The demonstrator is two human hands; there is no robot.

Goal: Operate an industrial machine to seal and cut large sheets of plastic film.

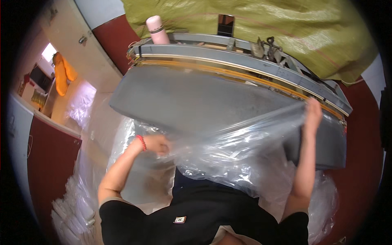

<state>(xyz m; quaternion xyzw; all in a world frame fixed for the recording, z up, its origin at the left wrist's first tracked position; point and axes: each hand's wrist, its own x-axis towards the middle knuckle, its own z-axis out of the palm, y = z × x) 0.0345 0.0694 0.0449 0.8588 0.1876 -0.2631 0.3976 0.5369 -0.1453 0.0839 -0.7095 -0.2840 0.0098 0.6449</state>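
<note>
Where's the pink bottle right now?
In the head view, the pink bottle stands upright at the machine's far left end, against the green tarp.

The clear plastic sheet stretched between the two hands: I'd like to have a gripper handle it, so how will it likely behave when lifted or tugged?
The clear plastic sheet is probably floppy: it sags and crumples between the left hand and right hand. It looks thin and see-through, so likely very light. Its glossy surface suggests it could slip from a loose grip.
</note>
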